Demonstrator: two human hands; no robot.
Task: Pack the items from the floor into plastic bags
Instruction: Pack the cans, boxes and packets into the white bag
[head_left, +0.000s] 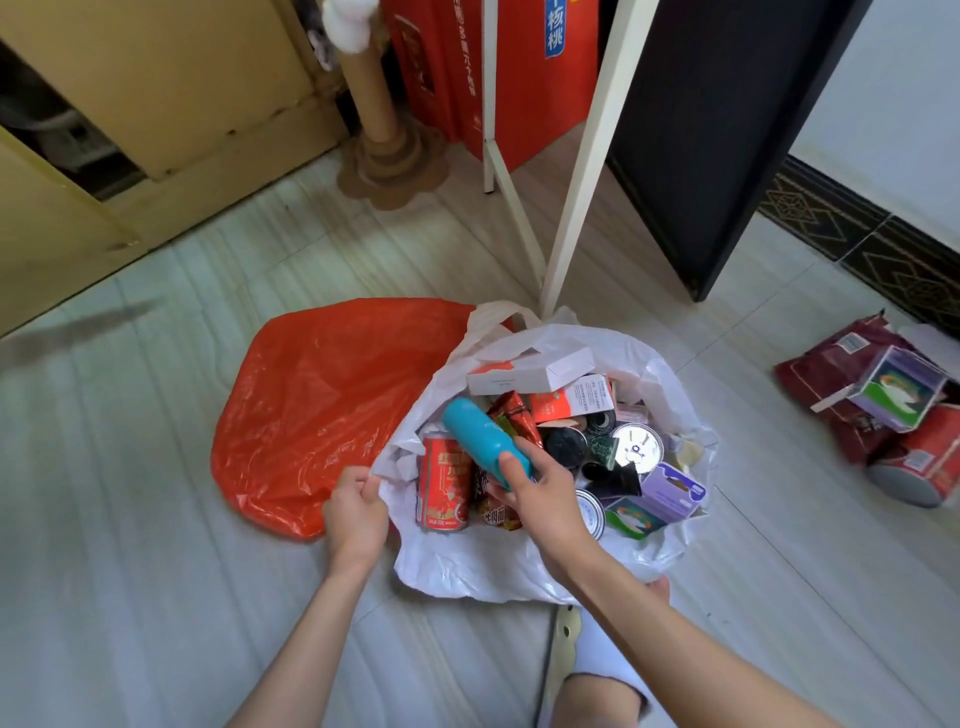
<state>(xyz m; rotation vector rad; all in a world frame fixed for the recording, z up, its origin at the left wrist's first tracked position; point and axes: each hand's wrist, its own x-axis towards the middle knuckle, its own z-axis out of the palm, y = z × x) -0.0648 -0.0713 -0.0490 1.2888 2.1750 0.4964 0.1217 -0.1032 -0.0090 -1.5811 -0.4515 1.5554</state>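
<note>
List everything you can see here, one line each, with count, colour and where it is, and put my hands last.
white plastic bag: one, white, floor centre, open and nearly full
red plastic bag: one, red, flat on floor, left of the white bag
teal bottle: one, teal, over the bag mouth, in the right hand
red can: one, red, lying inside the bag's left side
white box: one, white, top of the bag's contents
purple box: one, purple, bag's right side
dark red packets: count unclear, floor at right, unpacked
white stand legs: two, white, behind the bag
left hand: fingers pinching the bag rim
right hand: gripping the bottle
</note>
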